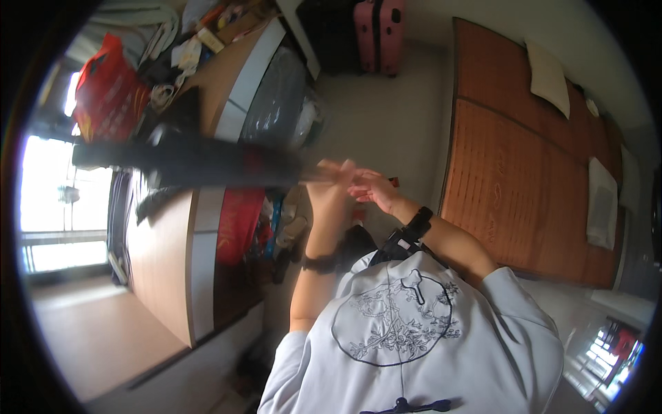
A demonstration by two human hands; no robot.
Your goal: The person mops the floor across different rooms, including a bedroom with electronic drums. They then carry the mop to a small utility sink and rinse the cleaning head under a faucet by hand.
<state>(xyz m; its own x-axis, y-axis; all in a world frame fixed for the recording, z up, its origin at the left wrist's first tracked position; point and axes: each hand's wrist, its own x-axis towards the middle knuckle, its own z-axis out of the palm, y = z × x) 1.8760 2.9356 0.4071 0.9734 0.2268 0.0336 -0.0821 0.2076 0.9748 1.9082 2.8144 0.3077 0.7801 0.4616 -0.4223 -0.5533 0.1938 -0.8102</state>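
Observation:
A long dark object (pixel 227 162), smeared by motion, stretches leftward from my hands at about the height of the cabinet top. Dark flaps stick out near its far left part, and its exact kind cannot be made out. My left hand (pixel 329 183) is at its right end, seemingly closed around a thin part there; the fingers are blurred. Close beside it, my right hand (pixel 374 191) has its fingers apart, the tips near the left hand, with nothing visible in it. Dark bands circle both wrists.
Left stands a wooden cabinet (pixel 162 255) with a red bag (pixel 107 93) and clutter on top. Grey plastic-wrapped things (pixel 272 103), a red cloth (pixel 239 224) and shoes (pixel 291 231) lie along its front. A pink suitcase (pixel 378 34) is ahead; a bed with a brown mat (pixel 514 179) is right.

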